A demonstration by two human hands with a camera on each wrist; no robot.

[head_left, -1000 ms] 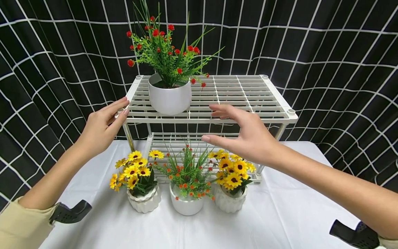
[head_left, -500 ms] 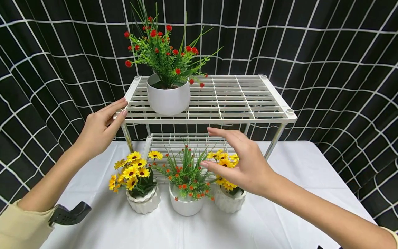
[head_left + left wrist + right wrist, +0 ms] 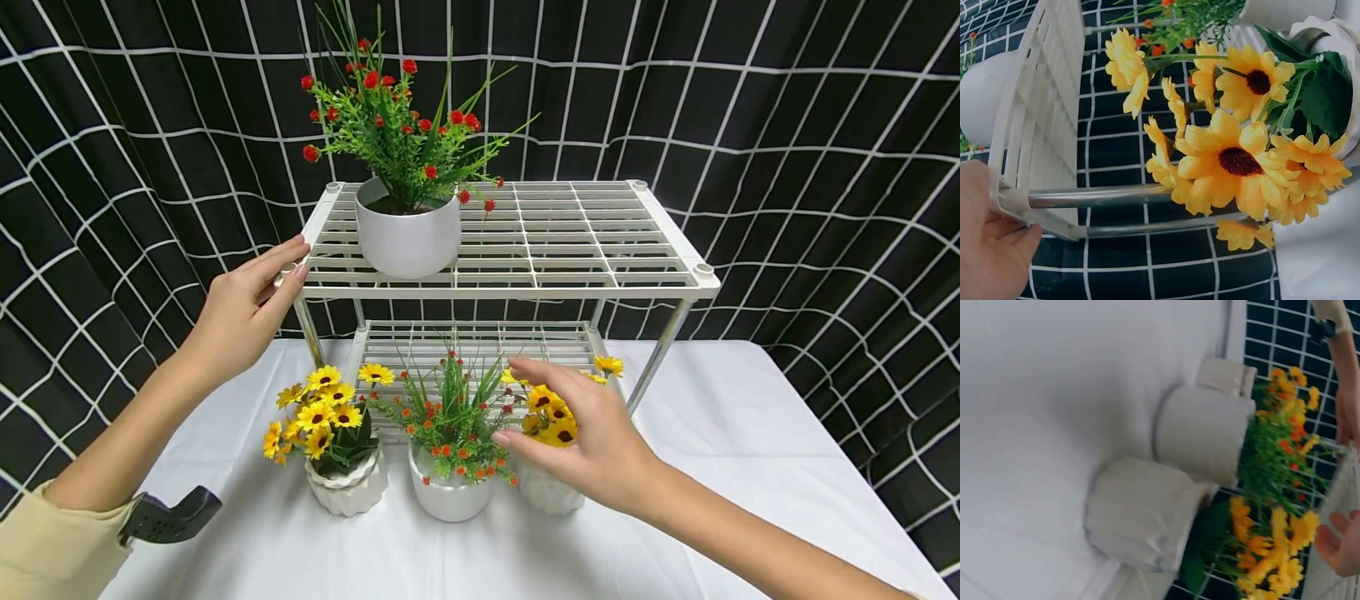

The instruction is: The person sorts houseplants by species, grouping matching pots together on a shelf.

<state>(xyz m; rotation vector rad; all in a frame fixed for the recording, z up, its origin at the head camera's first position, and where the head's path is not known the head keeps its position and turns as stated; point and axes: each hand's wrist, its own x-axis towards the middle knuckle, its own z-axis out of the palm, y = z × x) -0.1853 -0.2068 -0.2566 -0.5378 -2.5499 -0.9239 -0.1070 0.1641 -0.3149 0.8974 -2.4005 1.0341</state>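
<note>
Just under fingers (image 3: 525, 440) (right): sunflower pot (image 3: 546, 493)

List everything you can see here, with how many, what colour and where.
Shelf rack: one, white, two tiers, on the table.
Red-flower pot: one, white pot, top tier, left.
Sunflower pots: two, white ribbed pots, yellow blooms, on the table, front left and front right.
Orange-flower pot: one, white, between the sunflower pots.
Tablecloth: one, white.
Backdrop: one, black with white grid.
Left hand: open, fingers touching the top tier's left front corner.
Right hand: open, at the right sunflower pot's blooms.
</note>
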